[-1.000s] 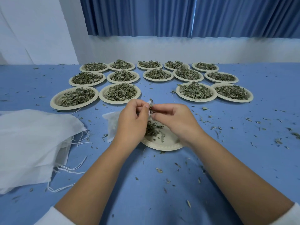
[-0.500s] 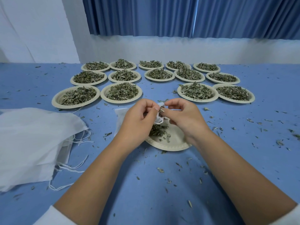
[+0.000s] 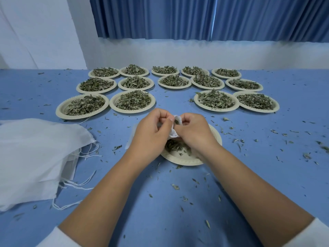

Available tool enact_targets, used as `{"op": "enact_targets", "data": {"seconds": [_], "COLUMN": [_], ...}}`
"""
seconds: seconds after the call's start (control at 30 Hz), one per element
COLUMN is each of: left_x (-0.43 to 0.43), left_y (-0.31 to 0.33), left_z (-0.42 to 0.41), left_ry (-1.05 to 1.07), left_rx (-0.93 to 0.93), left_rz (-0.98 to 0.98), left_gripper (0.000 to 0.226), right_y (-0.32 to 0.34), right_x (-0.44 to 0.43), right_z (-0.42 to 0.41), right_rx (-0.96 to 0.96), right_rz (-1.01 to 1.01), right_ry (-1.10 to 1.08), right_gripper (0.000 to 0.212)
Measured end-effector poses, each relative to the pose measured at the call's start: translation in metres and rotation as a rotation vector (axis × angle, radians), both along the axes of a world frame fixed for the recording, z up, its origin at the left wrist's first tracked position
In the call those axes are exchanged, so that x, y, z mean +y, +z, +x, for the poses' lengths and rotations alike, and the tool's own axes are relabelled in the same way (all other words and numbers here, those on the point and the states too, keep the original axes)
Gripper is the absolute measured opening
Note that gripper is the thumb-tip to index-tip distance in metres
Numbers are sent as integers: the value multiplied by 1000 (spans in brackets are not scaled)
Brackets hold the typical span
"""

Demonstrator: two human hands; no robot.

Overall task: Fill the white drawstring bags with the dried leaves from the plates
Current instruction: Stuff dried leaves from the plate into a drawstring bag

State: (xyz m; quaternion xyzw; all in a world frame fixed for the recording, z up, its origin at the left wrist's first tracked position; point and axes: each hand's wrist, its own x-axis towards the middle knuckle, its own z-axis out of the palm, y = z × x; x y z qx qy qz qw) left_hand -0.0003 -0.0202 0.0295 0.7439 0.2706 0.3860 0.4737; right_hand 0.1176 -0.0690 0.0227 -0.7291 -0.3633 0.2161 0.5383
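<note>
Landmark: the near plate, a pale paper plate on the blue table, partly hidden under both wrists.
Leaves on the near plate: a thin remnant of dried leaves toward its middle, with bare rim in front.
Small bag: white cloth held up above the near plate between the two hands; more white cloth shows past the left wrist, beyond the plate's left edge.
Left hand: above the left part of the near plate, fingers curled and pinching the edge of the small bag.
Right hand: above the right part of the near plate, fingers curled on the other side of the small bag's mouth, with a few dark leaves at the fingertips.
Full plates: fourteen plates heaped with leaves, in three rows beyond the near plate, the front row with a gap straight behind it.
Bag pile: a stack of flat white bags well to the left of the near plate, drawstrings trailing toward it.
Loose bits: leaf crumbs scattered on the table all round the near plate, thicker to its right.
Curtain: blue, pleated, far behind the near plate above a white wall.
</note>
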Motion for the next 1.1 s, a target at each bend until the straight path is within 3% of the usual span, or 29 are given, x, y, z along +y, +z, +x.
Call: {"op": "enact_targets", "data": {"seconds": [0.1,0.23,0.3,0.37,0.43,0.5,0.63,0.8,0.97,1.1], "left_x": [3,9,11,13,13,14,14,15,15,15], "left_y": [-1,-1,-1,1,3,5,5,4,3,2], "left_z": [0,0,-1,-2,-4,-5,-6,-6,-5,-5], "left_ry": [57,111,156,189,194,190,190,196,197,182], "left_rx": [-22,-62,-86,-121,-150,-162,-164,-155,-162,-157], "left_rz": [-47,-30,-23,-39,-79,-112,-114,-109,-86,-75], "left_gripper": [10,11,13,13,13,13,13,14,14,13], "right_y": [4,14,14,11,7,2,-4,-1,2,7], "right_x": [-3,-13,-16,-17,-16,-14,-11,-17,-18,-22], "right_z": [3,18,26,32,33,29,21,27,22,22], "right_rx": [85,260,133,-217,-499,-615,-711,-752,-770,-764], "right_rz": [6,-28,-62,-174,-295,-334,-327,-337,-338,-322], "right_ry": [102,202,158,126,187,318,482,407,483,487], "right_gripper": [7,18,16,17,28,42,45,15,35,17]}}
